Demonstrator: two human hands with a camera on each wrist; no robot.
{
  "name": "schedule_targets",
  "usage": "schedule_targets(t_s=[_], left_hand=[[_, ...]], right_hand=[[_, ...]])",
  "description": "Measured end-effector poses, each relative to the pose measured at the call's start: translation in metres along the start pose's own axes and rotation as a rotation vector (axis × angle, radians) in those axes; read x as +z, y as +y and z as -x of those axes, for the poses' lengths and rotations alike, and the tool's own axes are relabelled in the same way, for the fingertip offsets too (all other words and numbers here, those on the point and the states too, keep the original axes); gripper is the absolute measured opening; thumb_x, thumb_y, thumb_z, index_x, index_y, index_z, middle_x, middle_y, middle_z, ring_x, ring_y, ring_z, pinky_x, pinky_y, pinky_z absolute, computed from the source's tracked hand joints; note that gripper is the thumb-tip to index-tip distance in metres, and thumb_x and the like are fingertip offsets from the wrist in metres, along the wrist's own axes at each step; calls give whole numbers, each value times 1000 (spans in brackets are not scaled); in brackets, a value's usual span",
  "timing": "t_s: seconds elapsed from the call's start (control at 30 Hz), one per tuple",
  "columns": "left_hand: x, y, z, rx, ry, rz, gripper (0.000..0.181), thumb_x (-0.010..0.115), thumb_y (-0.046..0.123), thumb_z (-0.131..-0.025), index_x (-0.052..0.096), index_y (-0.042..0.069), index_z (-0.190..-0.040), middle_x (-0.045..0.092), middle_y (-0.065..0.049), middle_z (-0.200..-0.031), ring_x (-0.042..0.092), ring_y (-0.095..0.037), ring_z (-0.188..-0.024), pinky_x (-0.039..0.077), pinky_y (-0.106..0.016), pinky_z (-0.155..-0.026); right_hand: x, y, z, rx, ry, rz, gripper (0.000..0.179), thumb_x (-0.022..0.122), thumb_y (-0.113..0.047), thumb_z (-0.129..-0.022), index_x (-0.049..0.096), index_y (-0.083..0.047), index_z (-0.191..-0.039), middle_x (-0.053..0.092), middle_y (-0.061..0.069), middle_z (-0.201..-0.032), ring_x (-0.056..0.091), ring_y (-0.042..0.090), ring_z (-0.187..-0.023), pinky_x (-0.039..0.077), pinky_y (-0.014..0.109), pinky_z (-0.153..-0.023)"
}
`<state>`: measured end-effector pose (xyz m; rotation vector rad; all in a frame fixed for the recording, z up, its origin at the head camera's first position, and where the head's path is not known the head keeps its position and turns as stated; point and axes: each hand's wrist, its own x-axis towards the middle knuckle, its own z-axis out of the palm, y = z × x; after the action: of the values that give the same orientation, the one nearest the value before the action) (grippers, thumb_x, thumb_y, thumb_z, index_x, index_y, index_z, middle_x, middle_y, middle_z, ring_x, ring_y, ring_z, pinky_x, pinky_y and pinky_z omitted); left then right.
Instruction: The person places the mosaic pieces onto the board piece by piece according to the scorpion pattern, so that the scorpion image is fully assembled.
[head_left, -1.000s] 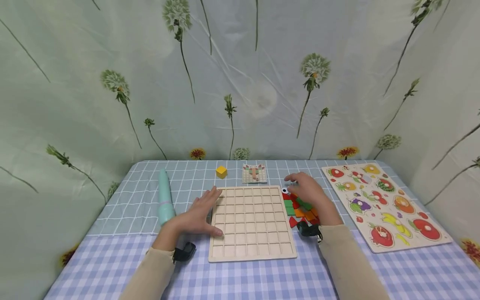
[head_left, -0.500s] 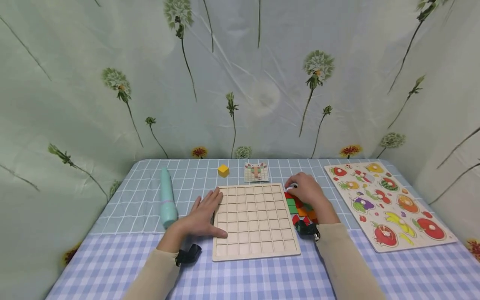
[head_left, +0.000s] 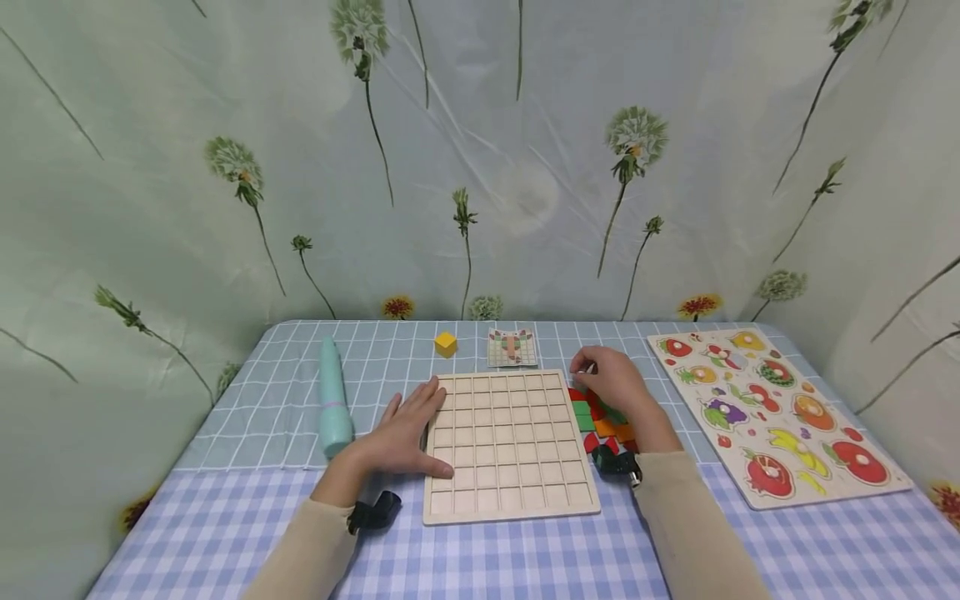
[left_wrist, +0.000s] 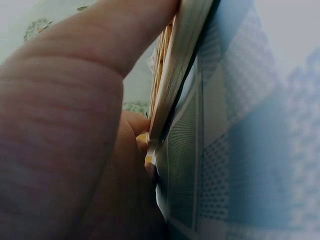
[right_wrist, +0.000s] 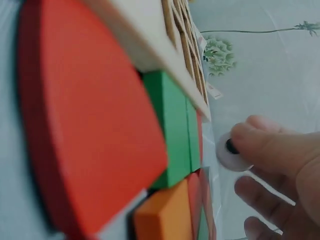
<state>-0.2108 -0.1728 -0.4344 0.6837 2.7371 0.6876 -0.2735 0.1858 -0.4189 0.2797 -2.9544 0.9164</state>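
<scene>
My left hand (head_left: 401, 437) rests on the left edge of a wooden grid board (head_left: 510, 446), fingers and thumb straight and spread. In the left wrist view, the thumb (left_wrist: 60, 100) fills much of the picture beside the board's edge (left_wrist: 175, 70). Right of the board, my right hand (head_left: 617, 385) pinches a round white eye piece (right_wrist: 229, 159) with a black dot between thumb and finger. It is above the table. Below that hand lie flat coloured blocks, among them a red curved piece (right_wrist: 100, 120), green blocks (right_wrist: 175, 125) and an orange block (right_wrist: 167, 215); the hand hides some.
Behind the board are a small pattern card (head_left: 512, 347) and a yellow cube (head_left: 446, 344). A turquoise tapered object (head_left: 334, 400) lies at the left. At the right lies a fruit puzzle board (head_left: 776, 412). A dandelion-print curtain (head_left: 525, 167) closes off the back.
The right hand has gone from hovering open-fingered by the white eye piece to pinching it and lifting it off the blocks. The left hand stays at the board's left edge.
</scene>
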Motion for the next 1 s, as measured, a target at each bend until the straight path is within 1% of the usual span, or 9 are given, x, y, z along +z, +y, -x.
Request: schedule_targets(t_s=[0.17,0.37,0.53,0.63,0.73,0.8,0.83,0.93,1.0], left_hand=[[0,-1,2,2,-7,-11,124,82,59,-72,14,6,-160,0,-12,-170,2,-34,-158,0,-64,-123],[0,-3,2,6,-1,5,123,83,57,-72,14,4,-160,1,-14,-170,2,-36,-157,-1,-65,-122],[3,-4,3,-6,0,4,124,82,59,-71,14,6,-160,1,-12,-170,2,-34,-158,-2,-63,-123],[3,-3,2,-12,6,1,124,83,60,-71,14,8,-160,1,-11,-170,2,-33,-158,-2,-62,-123],[3,-2,1,-6,13,-3,125,83,60,-70,14,8,-160,1,-11,-170,3,-33,-158,-1,-63,-123],[4,-2,1,-7,8,-9,125,83,60,-70,13,8,-160,1,-11,-170,3,-33,-158,-1,-62,-124],[4,-2,0,-4,9,-8,125,83,60,-70,14,7,-160,1,-12,-170,3,-34,-158,0,-63,-123],[4,-2,-1,-13,-4,-22,125,82,61,-71,12,9,-161,-1,-9,-171,1,-31,-158,-1,-61,-124],[4,-3,-1,-9,2,-24,125,82,61,-71,12,8,-161,0,-10,-170,2,-32,-158,-1,-62,-124]], right_hand=[[3,-4,3,-11,6,-62,5,67,-15,-95,66,-13,-100,67,6,-94,59,20,-82,50,30,-73],[6,-10,2,-17,-46,-158,9,64,-12,-98,68,-10,-105,68,11,-102,59,22,-85,52,28,-72],[9,-16,0,-27,-85,-162,13,63,-11,-97,69,-11,-110,66,12,-108,61,24,-91,54,32,-77],[10,-21,0,-62,-103,-177,12,63,-10,-97,67,-11,-108,65,11,-106,61,24,-91,54,34,-80],[10,-28,1,-104,-124,-205,9,63,-10,-97,65,-10,-106,64,9,-101,59,22,-91,52,33,-79],[11,-34,1,-135,-146,-226,11,62,-9,-97,65,-9,-108,63,9,-100,58,23,-91,50,33,-78],[11,-37,0,-151,-160,-232,13,61,-9,-98,65,-9,-110,63,10,-100,58,23,-90,49,34,-77],[14,-44,-4,-187,-193,-239,21,56,-9,-100,68,-10,-118,64,12,-114,58,24,-95,49,34,-78],[17,-49,-9,-200,-208,-242,24,54,-9,-101,69,-11,-120,64,13,-121,59,24,-95,50,34,-79]])
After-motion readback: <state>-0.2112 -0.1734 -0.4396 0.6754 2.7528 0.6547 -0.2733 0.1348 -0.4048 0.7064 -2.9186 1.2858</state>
